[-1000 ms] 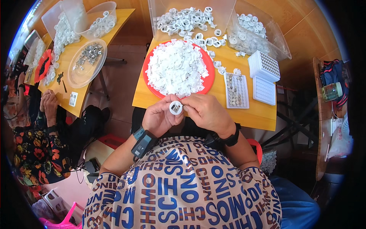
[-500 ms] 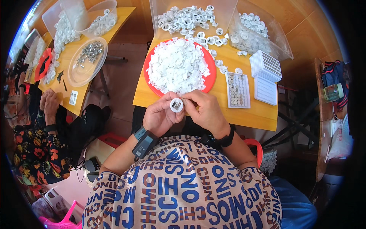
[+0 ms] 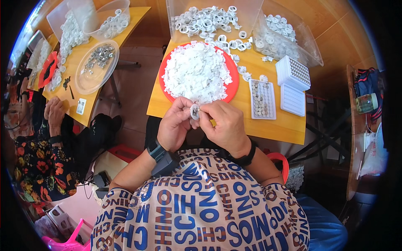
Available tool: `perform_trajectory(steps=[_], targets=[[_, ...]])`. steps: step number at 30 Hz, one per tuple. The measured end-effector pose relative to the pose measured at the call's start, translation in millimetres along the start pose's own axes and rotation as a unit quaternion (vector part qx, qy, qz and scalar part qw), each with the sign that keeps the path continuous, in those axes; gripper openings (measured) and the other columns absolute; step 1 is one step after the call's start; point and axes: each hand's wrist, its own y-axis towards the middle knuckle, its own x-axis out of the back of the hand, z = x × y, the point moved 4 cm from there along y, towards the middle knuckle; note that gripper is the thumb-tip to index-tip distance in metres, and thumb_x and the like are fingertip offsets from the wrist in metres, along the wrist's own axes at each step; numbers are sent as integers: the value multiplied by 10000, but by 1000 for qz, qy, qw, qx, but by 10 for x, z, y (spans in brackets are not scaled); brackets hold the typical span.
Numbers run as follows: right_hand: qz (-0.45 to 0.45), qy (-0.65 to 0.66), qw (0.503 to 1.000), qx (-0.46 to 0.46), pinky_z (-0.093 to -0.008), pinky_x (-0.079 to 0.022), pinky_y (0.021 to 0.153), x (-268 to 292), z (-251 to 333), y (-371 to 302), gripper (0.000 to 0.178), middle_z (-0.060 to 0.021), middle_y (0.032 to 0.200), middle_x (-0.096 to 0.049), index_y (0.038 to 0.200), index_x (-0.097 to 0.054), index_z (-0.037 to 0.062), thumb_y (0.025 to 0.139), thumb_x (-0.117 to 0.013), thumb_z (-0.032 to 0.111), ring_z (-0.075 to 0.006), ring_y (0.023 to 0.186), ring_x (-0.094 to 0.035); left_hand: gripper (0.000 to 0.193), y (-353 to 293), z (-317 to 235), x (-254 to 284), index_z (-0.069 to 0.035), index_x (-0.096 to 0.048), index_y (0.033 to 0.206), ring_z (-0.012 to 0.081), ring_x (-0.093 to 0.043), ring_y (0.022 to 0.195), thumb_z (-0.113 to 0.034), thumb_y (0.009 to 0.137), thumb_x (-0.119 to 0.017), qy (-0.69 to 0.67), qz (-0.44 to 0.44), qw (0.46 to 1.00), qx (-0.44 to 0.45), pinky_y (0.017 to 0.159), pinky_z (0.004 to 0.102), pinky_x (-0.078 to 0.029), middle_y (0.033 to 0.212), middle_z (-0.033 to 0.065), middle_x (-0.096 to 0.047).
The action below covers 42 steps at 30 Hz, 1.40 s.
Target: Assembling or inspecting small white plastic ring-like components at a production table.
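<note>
Just in front of the table's near edge, my left hand [image 3: 175, 124] grips a small round white plastic housing [image 3: 194, 111] between thumb and fingers. The housing is turned partly edge-on, with dark and metallic bits inside it. My right hand [image 3: 224, 124] is closed in a pinch at the housing's right rim; anything small between those fingertips is hidden. Beyond both hands, a red round tray [image 3: 235, 83] bears a big heap of small white plastic pieces [image 3: 194, 73]. To the right lies a white tray [image 3: 270, 111] partly filled with round silvery button-like discs [image 3: 260, 102].
White ring-shaped housings [image 3: 205, 21] fill a clear bin at the back, with a clear bin [image 3: 307, 48] beside it. Stacked white trays [image 3: 293, 73] stand at right. On the left table, a clear lid [image 3: 90, 83] holds metal parts near a co-worker's hands [image 3: 54, 115].
The housing has turned from facing up to nearly edge-on. My left hand has rolled with it, and my right fingers have shifted slightly left against its rim.
</note>
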Motion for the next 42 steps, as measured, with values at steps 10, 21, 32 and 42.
perform_trajectory(steps=[10,21,32,42], targets=[[30,-70,997,26,-370,-458,539,-13,76,-15,133,-88,661,-537,745,-527,58,788,-652,74,-260,598,-573,111,-29,-35,-48,-60,-487,1010,104,-511,760,-146,945,-511,103,-42,994,-17,717,247,-415,873,26,-554],[87,-71,993,40,-370,-467,562,-25,84,-20,106,-88,686,-531,766,-529,61,802,-629,62,-258,639,-585,138,-38,-27,79,-63,-498,1019,114,-541,770,-175,944,-529,184,-35,982,3,709,247,-426,878,31,-578],[49,129,988,-64,-371,-488,583,-16,-47,-64,55,-103,788,-603,885,-622,58,838,-648,43,-290,684,-624,183,-49,-3,1,-67,-496,1038,100,-553,753,-237,973,-516,86,10,996,11,702,241,-435,893,31,-591],[76,56,995,13,-349,-496,574,4,57,-31,152,-72,797,-560,950,-628,89,806,-658,52,-261,685,-619,172,-52,4,17,-67,-499,1021,117,-552,739,-231,972,-512,58,8,998,15,698,256,-444,882,43,-585]])
